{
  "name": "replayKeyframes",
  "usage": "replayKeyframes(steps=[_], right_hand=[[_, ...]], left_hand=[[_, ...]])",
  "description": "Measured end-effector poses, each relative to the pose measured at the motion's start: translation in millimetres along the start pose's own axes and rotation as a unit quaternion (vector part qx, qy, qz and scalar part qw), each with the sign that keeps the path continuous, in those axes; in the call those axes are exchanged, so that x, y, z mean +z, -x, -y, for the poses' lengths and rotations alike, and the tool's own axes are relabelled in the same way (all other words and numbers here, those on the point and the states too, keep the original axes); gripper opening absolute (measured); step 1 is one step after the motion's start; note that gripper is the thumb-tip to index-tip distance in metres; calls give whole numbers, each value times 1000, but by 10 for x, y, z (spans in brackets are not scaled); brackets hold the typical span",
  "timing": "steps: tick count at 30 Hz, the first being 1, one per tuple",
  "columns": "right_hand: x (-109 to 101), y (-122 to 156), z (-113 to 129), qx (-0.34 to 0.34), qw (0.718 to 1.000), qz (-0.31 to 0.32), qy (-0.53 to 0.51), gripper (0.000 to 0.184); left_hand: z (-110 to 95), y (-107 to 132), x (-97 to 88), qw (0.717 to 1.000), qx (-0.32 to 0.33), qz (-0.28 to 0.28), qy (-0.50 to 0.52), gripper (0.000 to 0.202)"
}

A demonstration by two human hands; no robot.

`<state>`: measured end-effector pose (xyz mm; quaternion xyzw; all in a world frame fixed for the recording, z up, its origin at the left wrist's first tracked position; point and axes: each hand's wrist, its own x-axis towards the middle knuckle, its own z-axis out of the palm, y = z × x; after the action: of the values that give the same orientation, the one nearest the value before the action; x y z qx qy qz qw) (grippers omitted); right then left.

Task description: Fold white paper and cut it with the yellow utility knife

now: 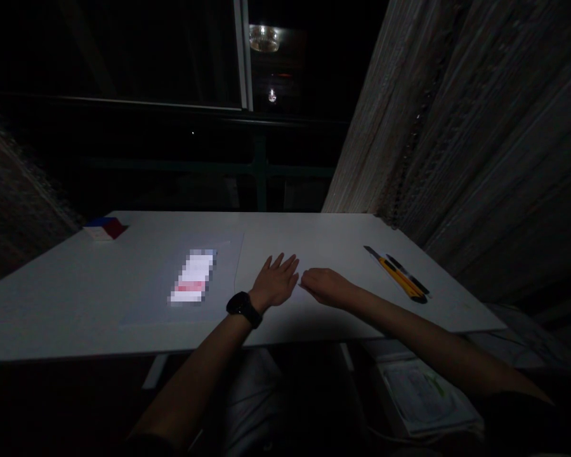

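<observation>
Dimly, through the head camera, I make out a smooth white tabletop (309, 235), matte and straight-edged. On its left half a thin, flat sheet (226, 270) lies with a crisp right edge, and on it rests a slim rectangular phone (193, 278), its bright screen blurred into blocks. Farther left, near the table's edge, sits a block (103, 228) with flat blue, white and red faces. Over on the right, a utility knife (400, 279) with a yellow and black body lies aslant, a slender black pen-like stick (408, 275) just beside it. Beyond, a curtain (447, 114) hangs in fine, stringy strands.

As for the fingers, my left hand (276, 281) is flat and open, the fingers fanned out and the back of the hand toward me; a dark watch (242, 308) wraps its wrist. It grips nothing I can see, and the sheet is near it. My right hand (326, 287) is closed, fingers curled in, its knuckles just beside the left fingertips; I can't tell whether anything small is pinched inside. The knife lies well apart from it.
</observation>
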<state>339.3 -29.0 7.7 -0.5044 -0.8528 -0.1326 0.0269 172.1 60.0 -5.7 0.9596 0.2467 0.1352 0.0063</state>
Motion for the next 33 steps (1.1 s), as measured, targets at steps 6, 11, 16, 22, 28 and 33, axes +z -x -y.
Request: replayKeyframes(steps=[6,11,16,22,28,33], right_hand=[[-81,109,160,-69,997,33,14,17],[-56,203,369,-128,989,66,-31,14],[-44,-3,99,125,969,-120,-176,13],[150,-584,-584,267,844,-125,-448,50],[233,-739,-717,265,800,-84,-531,47],[170,-571,-780,262,760,-91,-588,16]], left_hand=[[5,-1,35,1000,-1,-5,-8,52],[-2,-5,33,999,-28,-42,4,55],[-27,-38,-19,989,-54,-112,76,48],[-58,-21,-59,978,-58,-140,145,40],[-17,-35,-85,959,-110,-145,217,40],[68,-75,-32,949,-134,-149,244,39]])
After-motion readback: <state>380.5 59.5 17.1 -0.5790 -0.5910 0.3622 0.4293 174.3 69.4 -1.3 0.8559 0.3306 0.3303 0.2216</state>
